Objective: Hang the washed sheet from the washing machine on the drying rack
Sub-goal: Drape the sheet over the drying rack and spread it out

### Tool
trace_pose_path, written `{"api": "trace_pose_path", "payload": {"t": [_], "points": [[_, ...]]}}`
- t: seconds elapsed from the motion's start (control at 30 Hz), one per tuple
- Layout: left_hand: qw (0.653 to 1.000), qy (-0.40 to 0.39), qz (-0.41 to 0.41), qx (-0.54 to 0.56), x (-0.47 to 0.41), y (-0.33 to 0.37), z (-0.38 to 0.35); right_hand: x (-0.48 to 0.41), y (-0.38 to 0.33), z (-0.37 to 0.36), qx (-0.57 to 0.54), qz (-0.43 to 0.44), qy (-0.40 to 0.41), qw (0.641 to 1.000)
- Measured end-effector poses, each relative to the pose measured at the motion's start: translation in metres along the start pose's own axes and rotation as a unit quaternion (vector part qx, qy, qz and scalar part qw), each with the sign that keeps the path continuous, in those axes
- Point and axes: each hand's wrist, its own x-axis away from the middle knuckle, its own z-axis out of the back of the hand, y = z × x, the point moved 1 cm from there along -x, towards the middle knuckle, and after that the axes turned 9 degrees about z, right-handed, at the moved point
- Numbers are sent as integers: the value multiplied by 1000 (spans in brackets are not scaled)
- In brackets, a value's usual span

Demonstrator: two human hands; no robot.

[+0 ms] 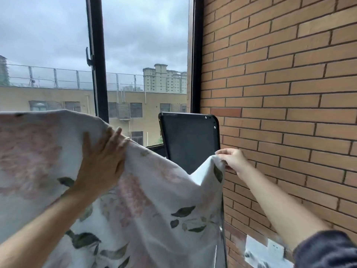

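Sheet (150, 190) spans left of and below the black panel (189, 140), its top edge running left to right. Your left hand (102, 159) lies spread flat on it. Your right hand (232, 159), nearer the panel, has its grip pinching the loose corner.

White sheet (146, 200) with faded pink blooms and green leaves, draped high before the window.
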Motion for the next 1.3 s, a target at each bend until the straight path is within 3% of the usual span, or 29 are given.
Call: {"api": "trace_pose_path", "payload": {"t": [0.1, 0.37, 0.63, 0.83, 0.97, 1.13, 1.3], "points": [[997, -2, 20, 71, 44, 21, -5, 36, 34, -32, -45, -18, -46, 998], [962, -161, 101, 194, 155, 49, -50, 120, 100, -115, -85, -88, -156, 980], [852, -272, 265, 360, 242, 71, -47, 185, 151, -164, -157, -155, -186, 957], [793, -368, 387, 294, 311, 67, -25, 238, 182, -192, -165, -272, -194, 928], [764, -401, 423, 279, 356, 53, 1, 279, 192, -210, -162, -357, -222, 893], [714, -402, 501, 277, 394, 36, 37, 323, 184, -228, -122, -387, -301, 863], [705, -384, 534, 266, 442, 8, 81, 375, 161, -251, -62, -386, -384, 837]]}}
